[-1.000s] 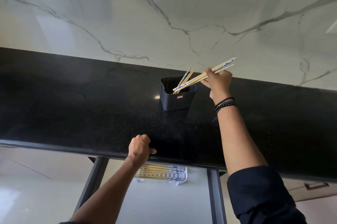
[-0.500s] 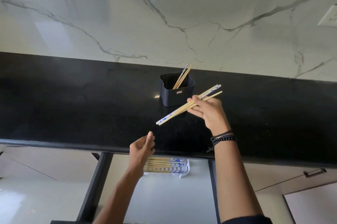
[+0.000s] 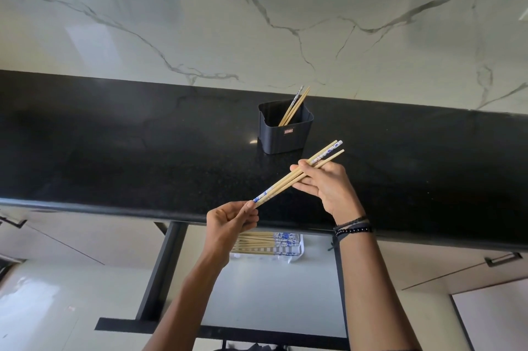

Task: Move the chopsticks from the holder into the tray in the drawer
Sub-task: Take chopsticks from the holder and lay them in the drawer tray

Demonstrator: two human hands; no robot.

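Right hand (image 3: 328, 190): fingers clamped on a bundle of chopsticks (image 3: 288, 179) over the black countertop (image 3: 114, 150).
Left hand (image 3: 228, 225): fingertips pinching the bundle's lower end.
Holder (image 3: 283, 133): perhaps three chopsticks left.
Tray (image 3: 294, 253): in the open drawer (image 3: 271, 293), holding chopsticks.

left arm: bare forearm rising from the bottom centre of the frame, slanting up and to the right.
left hand (image 3: 228, 225): lower centre of the frame, fingers curled, thumb and fingertips (image 3: 251, 209) pinched closed on the lower left end of a bundle of slim wooden sticks.
right arm: bare forearm rising from the lower right of the frame, leaning slightly left toward the centre.
right wrist: ringed by dark beaded and cord bands.
right hand (image 3: 325, 187): centre of the frame, back toward the camera, fingers pointing left, clasped around the same bundle further along.
spacing: hands near each other, not touching.
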